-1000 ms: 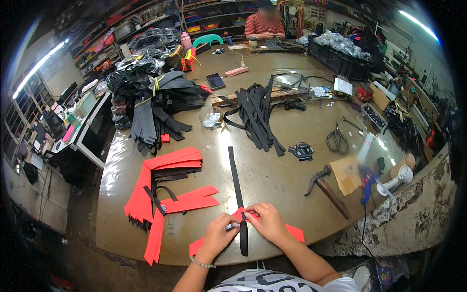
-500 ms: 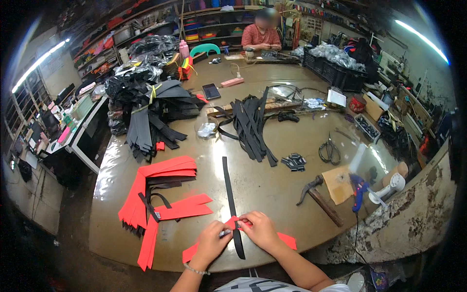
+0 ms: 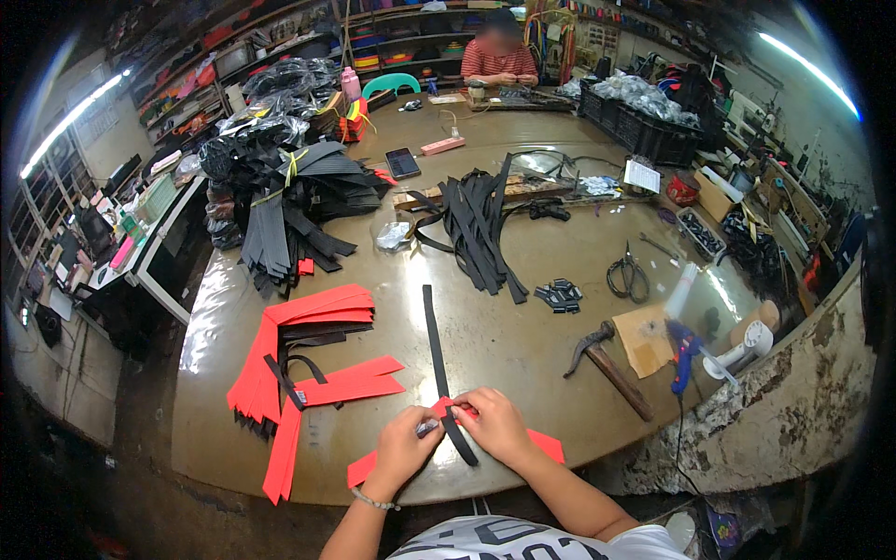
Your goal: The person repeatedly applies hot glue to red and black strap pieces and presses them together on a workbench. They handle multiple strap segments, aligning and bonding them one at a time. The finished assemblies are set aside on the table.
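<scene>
Both my hands work at the table's near edge, where a black strap (image 3: 435, 345) crosses a folded red strip (image 3: 547, 445). My left hand (image 3: 407, 448) is closed, its fingertips pinching the red strip left of the crossing, with a small greyish piece beside the thumb. My right hand (image 3: 495, 431) is closed too, thumb and fingers pressed on the black strap and red fold from the right. The strap's long end runs away from me across the table; its short end hangs toward me between my hands. My fingers hide part of the crossing.
Left lie folded red strips (image 3: 252, 364) with black straps. Beyond are black strap bundles (image 3: 476, 233), small black buckles (image 3: 560, 296), scissors (image 3: 628, 277) and a phone (image 3: 403, 163). A hammer (image 3: 611, 373) and blue glue gun (image 3: 684, 355) lie right. Another person (image 3: 499, 61) sits at the far end.
The short end of the black strap has swung a little to the right. My hands stay pinched at the crossing, and the whole view has shifted slightly.
</scene>
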Available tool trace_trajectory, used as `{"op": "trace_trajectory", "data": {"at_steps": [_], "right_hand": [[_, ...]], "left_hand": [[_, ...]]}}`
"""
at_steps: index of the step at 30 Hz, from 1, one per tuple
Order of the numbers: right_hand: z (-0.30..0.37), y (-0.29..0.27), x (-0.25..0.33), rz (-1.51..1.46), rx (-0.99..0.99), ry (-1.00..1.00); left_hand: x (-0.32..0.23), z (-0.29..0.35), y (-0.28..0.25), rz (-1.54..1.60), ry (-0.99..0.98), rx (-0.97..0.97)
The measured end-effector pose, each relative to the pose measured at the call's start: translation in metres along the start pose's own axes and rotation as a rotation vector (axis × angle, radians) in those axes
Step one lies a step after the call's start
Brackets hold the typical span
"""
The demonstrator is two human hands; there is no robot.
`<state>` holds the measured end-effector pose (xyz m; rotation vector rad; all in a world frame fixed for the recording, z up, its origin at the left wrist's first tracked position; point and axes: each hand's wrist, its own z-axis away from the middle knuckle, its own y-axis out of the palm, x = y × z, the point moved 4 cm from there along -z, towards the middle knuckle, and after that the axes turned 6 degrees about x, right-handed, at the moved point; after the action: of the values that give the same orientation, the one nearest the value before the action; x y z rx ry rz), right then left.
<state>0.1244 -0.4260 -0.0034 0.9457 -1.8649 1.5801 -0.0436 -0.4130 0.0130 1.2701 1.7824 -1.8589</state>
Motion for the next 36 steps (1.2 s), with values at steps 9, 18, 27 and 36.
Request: {"op": "trace_trajectory", "data": {"at_steps": [9,18,27,36], "right_hand": [[-0.0015,0.0012,-0.0002,0.015,-0.018,0.001],[-0.0012,-0.0036,-0.0022,-0.147,-0.024,-0.029],[-0.0014,-0.0004,-0.0011,-0.074,-0.013,0.059],[0.0014,0.0029,0.0044,-0.017,-0.053,0.073]], "left_hand": [[0.0023,-0.0041,-0.0003,0.029,-0.059,0.019],[0.0065,-0.0071,0.0035,0.038,-0.087,-0.037],[0.0057,-0.0079,0.0031,0.056,-0.109,-0.039],[0.0013,-0.0071,0.0017,0.056,-0.162,-0.008]]}}
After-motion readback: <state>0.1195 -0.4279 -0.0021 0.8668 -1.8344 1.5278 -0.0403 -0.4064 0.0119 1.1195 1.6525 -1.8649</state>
